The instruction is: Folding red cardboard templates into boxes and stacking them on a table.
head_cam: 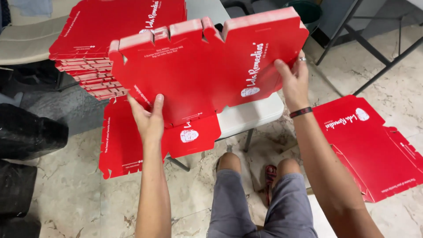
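A flat red cardboard box blank [207,66] with white print and notched flaps is held up in front of me, tilted. My left hand [150,117] grips its lower left edge, thumb on the front. My right hand [294,79], with a ring and a dark wristband, grips its right edge. Under it, another red blank [128,145] lies on the white table [251,114] and hangs over the table's front edge.
A tall stack of red box blanks [101,39] sits at the table's far left. More red blanks [374,145] lie on the stone floor at right. Black bags [26,136] stand at left. Metal table legs [374,48] cross the upper right. My knees [255,167] are below.
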